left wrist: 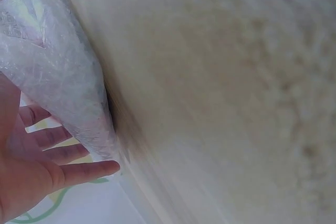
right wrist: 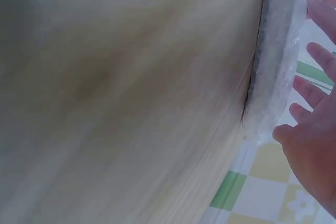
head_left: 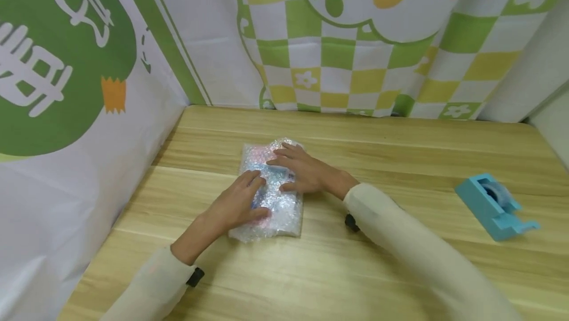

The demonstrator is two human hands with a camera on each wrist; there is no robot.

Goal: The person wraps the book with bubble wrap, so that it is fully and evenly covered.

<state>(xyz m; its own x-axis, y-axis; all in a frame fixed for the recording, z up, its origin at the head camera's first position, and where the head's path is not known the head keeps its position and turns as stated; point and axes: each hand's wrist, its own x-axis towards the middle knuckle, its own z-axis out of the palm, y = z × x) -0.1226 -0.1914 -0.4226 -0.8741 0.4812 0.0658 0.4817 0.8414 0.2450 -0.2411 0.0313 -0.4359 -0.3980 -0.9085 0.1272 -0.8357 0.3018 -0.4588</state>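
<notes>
A flat package in clear bubble wrap (head_left: 282, 212) lies on the wooden table, with pink and blue showing through the plastic. My left hand (head_left: 240, 200) rests on its left side, fingers spread and fairly straight. Across its upper right part lies my right hand (head_left: 304, 169), fingers also extended. In the left wrist view the bubble wrap (left wrist: 63, 72) bulges above the spread left hand (left wrist: 37, 166). The right wrist view has the wrapped edge (right wrist: 270, 72) beside the right hand (right wrist: 312, 124). What is inside the wrap cannot be made out.
A blue tape dispenser (head_left: 493, 207) with a roll of clear tape stands on the table (head_left: 386, 271) to the right. A patterned green, yellow and white cloth (head_left: 338, 59) hangs behind the table, and a white and green sheet (head_left: 66, 202) hangs along the left.
</notes>
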